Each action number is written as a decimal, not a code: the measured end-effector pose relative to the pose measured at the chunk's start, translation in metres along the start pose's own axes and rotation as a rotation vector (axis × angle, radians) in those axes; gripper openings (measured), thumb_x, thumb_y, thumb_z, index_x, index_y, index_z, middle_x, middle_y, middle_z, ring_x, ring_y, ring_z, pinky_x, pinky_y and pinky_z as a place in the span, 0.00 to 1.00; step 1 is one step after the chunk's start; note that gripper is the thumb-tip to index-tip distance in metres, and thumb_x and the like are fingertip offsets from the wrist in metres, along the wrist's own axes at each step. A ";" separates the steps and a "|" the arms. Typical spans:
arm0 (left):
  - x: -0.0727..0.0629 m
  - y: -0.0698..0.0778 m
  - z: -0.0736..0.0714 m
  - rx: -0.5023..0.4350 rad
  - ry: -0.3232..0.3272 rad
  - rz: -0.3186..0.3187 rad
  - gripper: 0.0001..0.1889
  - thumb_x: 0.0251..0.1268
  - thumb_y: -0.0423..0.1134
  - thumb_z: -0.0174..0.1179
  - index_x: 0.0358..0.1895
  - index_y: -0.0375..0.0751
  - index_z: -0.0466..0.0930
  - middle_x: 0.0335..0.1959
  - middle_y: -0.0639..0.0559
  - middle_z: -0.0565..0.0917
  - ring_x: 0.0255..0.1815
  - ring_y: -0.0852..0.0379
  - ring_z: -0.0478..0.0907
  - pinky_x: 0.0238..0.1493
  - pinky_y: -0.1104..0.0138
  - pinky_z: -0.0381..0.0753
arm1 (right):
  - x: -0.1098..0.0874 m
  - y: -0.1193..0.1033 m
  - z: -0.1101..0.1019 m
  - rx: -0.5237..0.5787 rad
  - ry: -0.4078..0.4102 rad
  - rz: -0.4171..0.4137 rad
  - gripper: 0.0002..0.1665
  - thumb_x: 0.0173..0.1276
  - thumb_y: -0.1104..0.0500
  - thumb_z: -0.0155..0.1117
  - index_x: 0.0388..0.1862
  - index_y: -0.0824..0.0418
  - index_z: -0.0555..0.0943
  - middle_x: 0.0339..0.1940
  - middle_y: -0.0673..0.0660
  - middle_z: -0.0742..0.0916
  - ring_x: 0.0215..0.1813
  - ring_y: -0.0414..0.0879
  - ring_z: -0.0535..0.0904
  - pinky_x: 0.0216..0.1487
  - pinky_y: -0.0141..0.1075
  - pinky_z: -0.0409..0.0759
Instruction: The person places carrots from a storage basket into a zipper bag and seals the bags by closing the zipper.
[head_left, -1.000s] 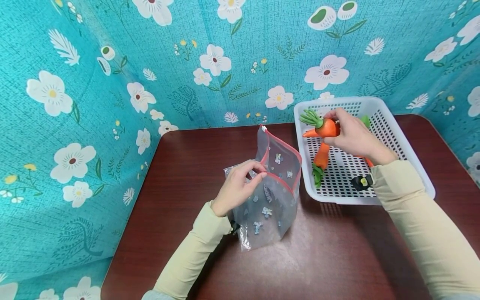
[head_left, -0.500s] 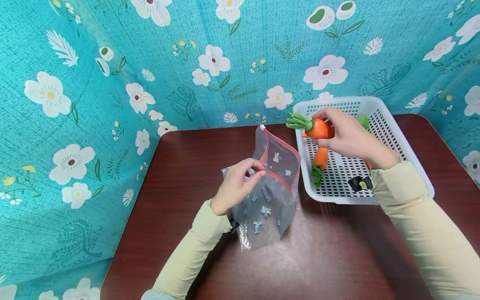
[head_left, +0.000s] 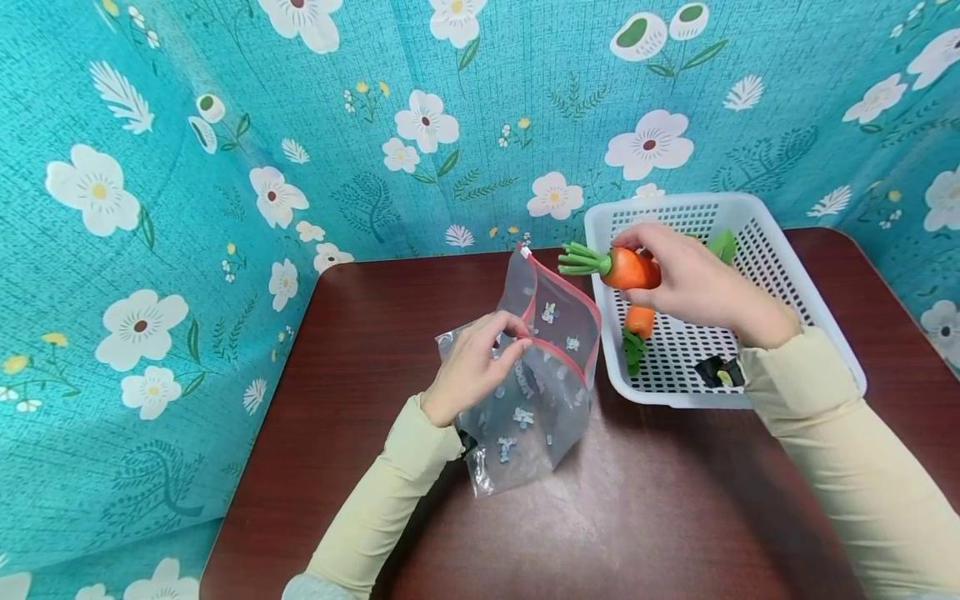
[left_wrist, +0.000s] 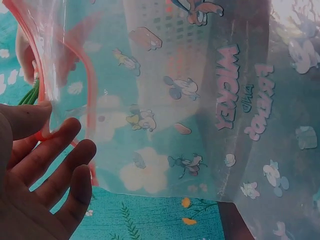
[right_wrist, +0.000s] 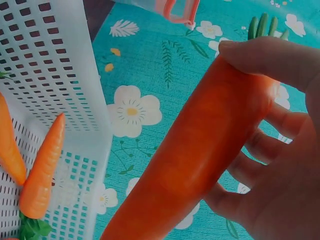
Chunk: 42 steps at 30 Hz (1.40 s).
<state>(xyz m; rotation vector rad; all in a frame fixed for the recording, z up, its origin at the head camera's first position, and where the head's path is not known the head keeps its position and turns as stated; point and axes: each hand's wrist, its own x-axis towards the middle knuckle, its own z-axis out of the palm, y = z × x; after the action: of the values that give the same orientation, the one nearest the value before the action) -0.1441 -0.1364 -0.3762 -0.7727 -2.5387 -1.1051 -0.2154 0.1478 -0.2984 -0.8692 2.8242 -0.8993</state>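
Note:
My right hand [head_left: 678,275] grips an orange carrot [head_left: 632,268] near its green-stemmed end, above the left side of a white basket. In the right wrist view the carrot [right_wrist: 190,155] runs long and smooth past the curled fingers, its tip out of frame. My left hand [head_left: 476,362] pinches the near red-edged lip of a clear zip bag [head_left: 525,417] between thumb and forefinger. The bag stands with its mouth parted, and cartoon prints show on its side in the left wrist view. The carrot's green stems point toward the bag's mouth.
The white perforated basket [head_left: 678,402] stands at the right of the dark red table [head_left: 360,333]. Inside lie more carrots [right_wrist: 45,170] with green leaves. A black wrist strap piece [head_left: 718,372] shows beside the right sleeve. A flowered turquoise curtain [head_left: 420,183] hangs behind.
My right hand has moved left with the carrot, from over the basket's interior to its left rim near the bag. The left hand keeps pinching the bag's lip; the bag has shifted slightly left.

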 end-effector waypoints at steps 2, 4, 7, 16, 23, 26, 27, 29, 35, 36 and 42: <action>0.001 0.000 0.000 0.019 -0.007 -0.004 0.07 0.61 0.34 0.65 0.41 0.45 0.78 0.37 0.55 0.83 0.35 0.62 0.73 0.34 0.65 0.77 | -0.001 -0.002 0.000 -0.017 -0.010 -0.001 0.32 0.56 0.67 0.70 0.59 0.62 0.69 0.52 0.60 0.78 0.48 0.55 0.75 0.45 0.48 0.78; 0.001 0.001 0.000 0.045 -0.015 -0.006 0.07 0.62 0.35 0.64 0.41 0.46 0.78 0.37 0.56 0.83 0.34 0.62 0.72 0.34 0.69 0.74 | -0.001 -0.003 0.000 -0.034 -0.024 0.001 0.31 0.55 0.67 0.70 0.58 0.60 0.69 0.50 0.60 0.79 0.47 0.54 0.76 0.43 0.47 0.78; 0.002 0.001 -0.001 0.072 -0.028 -0.008 0.06 0.62 0.36 0.64 0.40 0.46 0.78 0.37 0.56 0.83 0.34 0.62 0.72 0.33 0.71 0.72 | -0.002 -0.005 0.001 -0.048 -0.045 0.007 0.31 0.54 0.67 0.71 0.55 0.60 0.69 0.49 0.60 0.80 0.45 0.54 0.76 0.41 0.46 0.77; 0.003 0.003 -0.003 0.142 -0.044 0.015 0.05 0.65 0.39 0.63 0.40 0.46 0.78 0.36 0.56 0.82 0.36 0.63 0.73 0.37 0.70 0.75 | -0.003 -0.010 0.003 -0.115 -0.080 -0.006 0.31 0.52 0.66 0.72 0.54 0.59 0.70 0.47 0.59 0.80 0.42 0.52 0.76 0.40 0.44 0.76; 0.004 0.003 -0.004 0.173 -0.027 0.049 0.07 0.62 0.37 0.65 0.40 0.46 0.78 0.34 0.56 0.81 0.36 0.61 0.73 0.37 0.70 0.76 | -0.005 -0.015 0.004 -0.186 -0.092 -0.026 0.31 0.51 0.64 0.73 0.54 0.58 0.72 0.48 0.57 0.82 0.43 0.51 0.75 0.40 0.44 0.74; 0.005 0.003 -0.004 0.178 -0.029 0.060 0.07 0.61 0.37 0.66 0.39 0.46 0.78 0.33 0.56 0.80 0.36 0.61 0.73 0.37 0.70 0.76 | -0.005 -0.018 0.005 -0.223 -0.080 -0.052 0.30 0.49 0.64 0.74 0.53 0.58 0.74 0.46 0.57 0.82 0.42 0.52 0.75 0.40 0.44 0.73; 0.005 0.004 -0.004 0.181 -0.031 0.064 0.07 0.61 0.37 0.66 0.39 0.46 0.78 0.33 0.56 0.80 0.36 0.61 0.73 0.37 0.70 0.76 | -0.005 -0.019 0.006 -0.239 -0.074 -0.065 0.30 0.49 0.64 0.74 0.52 0.58 0.74 0.45 0.57 0.83 0.42 0.52 0.75 0.41 0.45 0.73; 0.006 0.005 -0.005 0.186 -0.037 0.071 0.07 0.60 0.37 0.67 0.39 0.46 0.78 0.34 0.56 0.81 0.37 0.61 0.73 0.38 0.70 0.77 | -0.005 -0.021 0.008 -0.272 -0.058 -0.094 0.29 0.47 0.64 0.75 0.50 0.57 0.76 0.44 0.57 0.83 0.42 0.52 0.76 0.43 0.46 0.74; 0.007 0.007 -0.006 0.211 -0.042 0.099 0.07 0.60 0.38 0.67 0.39 0.45 0.79 0.36 0.55 0.82 0.38 0.61 0.74 0.41 0.69 0.78 | -0.007 -0.030 0.011 -0.400 -0.048 -0.132 0.26 0.46 0.64 0.77 0.45 0.55 0.77 0.45 0.56 0.82 0.49 0.54 0.76 0.52 0.55 0.70; 0.007 0.007 -0.006 0.215 -0.042 0.107 0.07 0.60 0.39 0.67 0.39 0.45 0.79 0.36 0.55 0.82 0.39 0.61 0.74 0.41 0.69 0.78 | -0.008 -0.031 0.011 -0.420 -0.053 -0.131 0.26 0.46 0.64 0.77 0.46 0.55 0.78 0.46 0.57 0.82 0.49 0.54 0.76 0.52 0.56 0.69; 0.009 0.008 -0.006 0.212 -0.056 0.143 0.08 0.60 0.39 0.67 0.40 0.45 0.79 0.38 0.55 0.84 0.41 0.61 0.76 0.44 0.69 0.79 | -0.010 -0.039 0.012 -0.516 -0.046 -0.154 0.27 0.46 0.66 0.76 0.47 0.55 0.79 0.45 0.57 0.82 0.51 0.56 0.76 0.51 0.56 0.67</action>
<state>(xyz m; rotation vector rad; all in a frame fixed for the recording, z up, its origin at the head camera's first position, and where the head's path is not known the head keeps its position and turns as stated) -0.1465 -0.1329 -0.3638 -0.9225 -2.5468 -0.7650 -0.1850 0.1208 -0.2881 -1.1474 3.0233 -0.1404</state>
